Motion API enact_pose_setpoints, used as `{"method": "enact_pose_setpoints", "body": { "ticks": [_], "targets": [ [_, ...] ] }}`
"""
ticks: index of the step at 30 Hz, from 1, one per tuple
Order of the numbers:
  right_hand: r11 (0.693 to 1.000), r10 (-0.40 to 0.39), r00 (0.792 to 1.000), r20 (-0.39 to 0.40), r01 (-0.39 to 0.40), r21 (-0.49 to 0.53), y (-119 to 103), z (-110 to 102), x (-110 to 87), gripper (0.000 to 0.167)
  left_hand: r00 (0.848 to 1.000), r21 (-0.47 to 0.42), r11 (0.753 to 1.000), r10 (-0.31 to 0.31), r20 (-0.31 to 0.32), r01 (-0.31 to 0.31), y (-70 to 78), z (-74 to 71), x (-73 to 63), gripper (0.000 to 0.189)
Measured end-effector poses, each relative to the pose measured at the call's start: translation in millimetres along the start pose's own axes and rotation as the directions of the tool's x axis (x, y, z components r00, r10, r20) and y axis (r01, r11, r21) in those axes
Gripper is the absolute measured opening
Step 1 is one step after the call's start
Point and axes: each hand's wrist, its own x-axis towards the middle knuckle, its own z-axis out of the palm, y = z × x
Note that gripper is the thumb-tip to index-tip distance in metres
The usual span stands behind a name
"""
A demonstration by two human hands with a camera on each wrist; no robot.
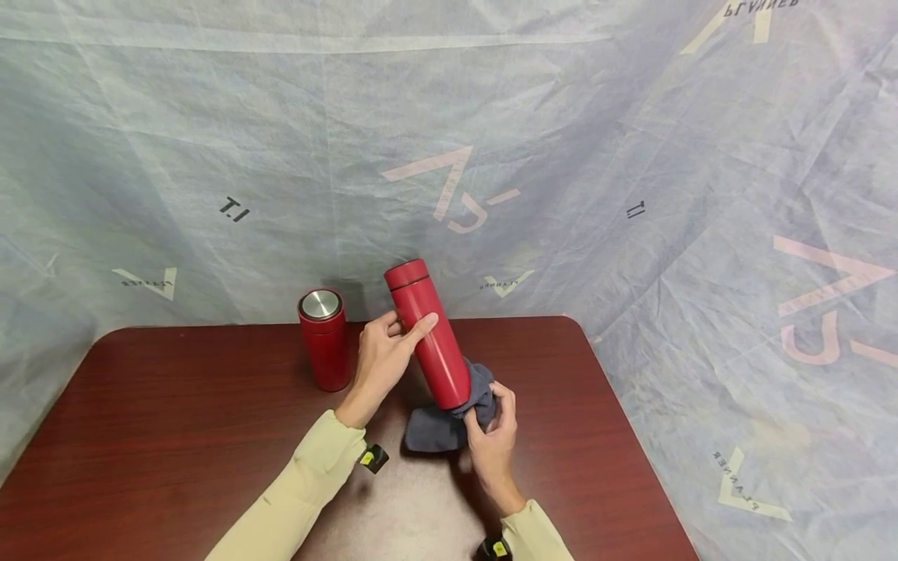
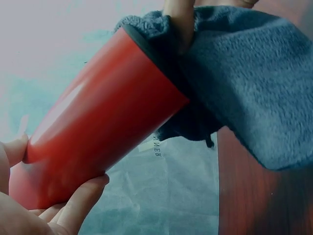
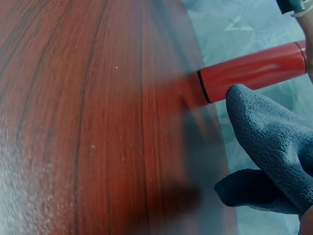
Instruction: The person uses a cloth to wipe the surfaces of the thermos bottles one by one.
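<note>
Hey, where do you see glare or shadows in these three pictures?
Head view: pale glare on the tabletop at bottom centre; left wrist view: a bright streak along the tilted red bottle; right wrist view: whitish sheen on the wood at lower left, dark shadow left of the grey cloth.

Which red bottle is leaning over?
The tilted red bottle is the one the left hand holds, with a grey cloth at its bottom end. The other bottle stands upright on the table.
</note>
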Motion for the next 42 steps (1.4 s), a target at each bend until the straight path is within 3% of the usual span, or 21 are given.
{"method": "enact_pose_setpoints", "body": {
  "ticks": [8, 15, 21, 34, 42],
  "targets": [
    [0.991, 0.127, 0.992, 0.014, -0.127, 0.030, -1.0, 5.2, -2.5, 0.045, 1.000, -0.012, 1.000, 0.014, -0.005, -0.015, 2.6, 0.6, -2.7, 0.051],
    [0.961, 0.263, 0.965, 0.024, -0.264, 0.077, -9.9, 13.0, -7.4, 0.041, 0.999, -0.022, 0.999, 0.040, -0.025, -0.041, 4.1, 1.0, -3.1, 0.049],
    [0.942, 0.321, 0.947, 0.024, -0.321, 0.101, -15.9, 19.2, -12.5, 0.034, 0.999, -0.047, 0.998, 0.041, -0.030, -0.042, 3.9, 1.8, -3.3, 0.050],
    [0.930, 0.327, 0.943, 0.061, -0.333, 0.154, -24.9, 22.8, -23.3, 0.033, 0.998, -0.051, 0.997, 0.050, -0.045, -0.052, 1.0, 0.9, -3.3, 0.051],
    [0.952, 0.238, 0.970, 0.045, -0.242, 0.186, -28.6, 18.5, -22.6, 0.037, 0.994, -0.033, 0.995, 0.087, -0.064, -0.090, -1.2, -1.4, -1.7, 0.049]
  ]
}}
